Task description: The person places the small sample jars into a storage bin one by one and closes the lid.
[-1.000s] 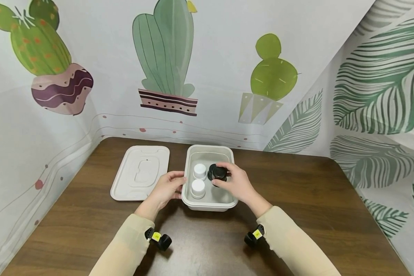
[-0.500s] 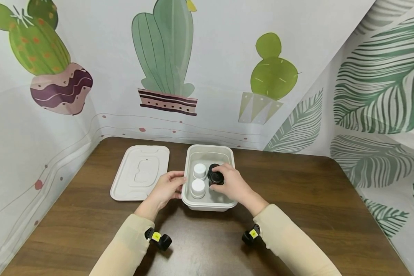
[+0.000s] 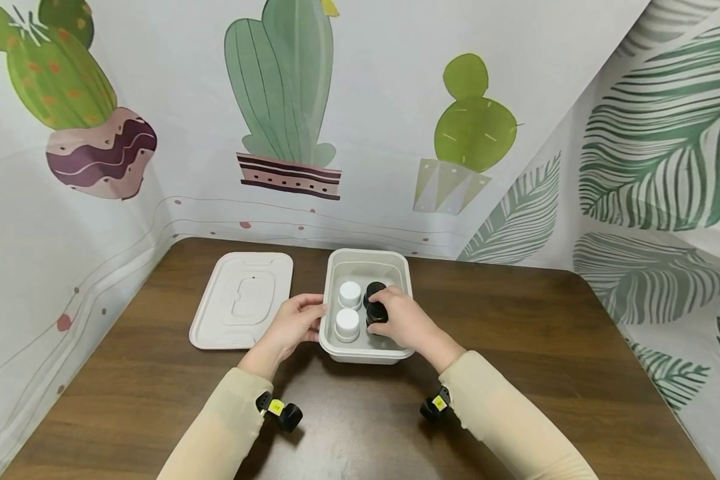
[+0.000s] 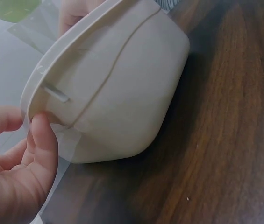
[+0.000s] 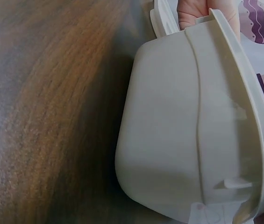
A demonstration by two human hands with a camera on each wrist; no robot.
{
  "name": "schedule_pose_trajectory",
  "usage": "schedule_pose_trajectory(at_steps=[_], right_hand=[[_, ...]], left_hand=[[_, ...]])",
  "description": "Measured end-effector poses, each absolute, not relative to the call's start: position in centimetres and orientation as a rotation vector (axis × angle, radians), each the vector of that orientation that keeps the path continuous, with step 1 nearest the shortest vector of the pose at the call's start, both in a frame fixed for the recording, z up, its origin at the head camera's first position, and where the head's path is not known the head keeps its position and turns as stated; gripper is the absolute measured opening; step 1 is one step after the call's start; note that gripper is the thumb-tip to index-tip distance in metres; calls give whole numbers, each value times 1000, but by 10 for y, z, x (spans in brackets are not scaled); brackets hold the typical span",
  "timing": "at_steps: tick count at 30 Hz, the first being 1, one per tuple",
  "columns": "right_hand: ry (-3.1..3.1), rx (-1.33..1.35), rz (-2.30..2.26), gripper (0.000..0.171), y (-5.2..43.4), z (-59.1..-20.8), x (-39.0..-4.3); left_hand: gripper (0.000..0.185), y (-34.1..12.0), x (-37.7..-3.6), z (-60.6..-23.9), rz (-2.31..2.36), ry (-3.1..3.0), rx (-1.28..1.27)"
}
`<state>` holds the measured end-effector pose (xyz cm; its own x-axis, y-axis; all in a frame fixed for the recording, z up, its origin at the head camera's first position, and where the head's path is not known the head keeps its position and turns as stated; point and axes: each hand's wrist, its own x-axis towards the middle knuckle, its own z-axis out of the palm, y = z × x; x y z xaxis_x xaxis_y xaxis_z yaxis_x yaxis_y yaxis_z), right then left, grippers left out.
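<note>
A pale grey plastic box stands uncovered on the table. My left hand pinches its left rim; in the left wrist view, thumb and fingers of the left hand meet at the lip. Inside, my right hand grips a small black jar, partly covered by the fingers. Just behind it is a second black jar. On the left side of the box sit two white-topped jars, a rear white jar and a front white jar. In the right wrist view, the box wall hides the jars.
The flat white lid lies on the brown wooden table, left of the box. Behind the table hangs a white cloth backdrop printed with cacti and leaves.
My right hand has moved slightly left and down with the black jar, now in front of the other black jar. The left hand keeps hold of the rim.
</note>
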<state>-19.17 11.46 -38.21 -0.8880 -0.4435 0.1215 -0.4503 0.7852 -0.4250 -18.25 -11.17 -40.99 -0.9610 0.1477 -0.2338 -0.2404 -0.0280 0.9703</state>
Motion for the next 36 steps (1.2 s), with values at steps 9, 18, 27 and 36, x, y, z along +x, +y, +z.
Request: schedule_pose_trajectory(at_steps=[9, 18, 27, 36], right_hand=[[-3003, 763, 539, 52, 110, -383, -190], [-3051, 718, 342, 52, 104, -387, -191], [-3047, 732, 266, 51, 103, -387, -192], [-3054, 728, 279, 50, 102, -387, -192]], left_hand=[[39, -110, -183, -410, 2067, 1976, -107], [40, -110, -184, -411, 2066, 1969, -104], [39, -111, -184, -411, 2061, 1981, -105], [38, -109, -184, -412, 2058, 2002, -136]])
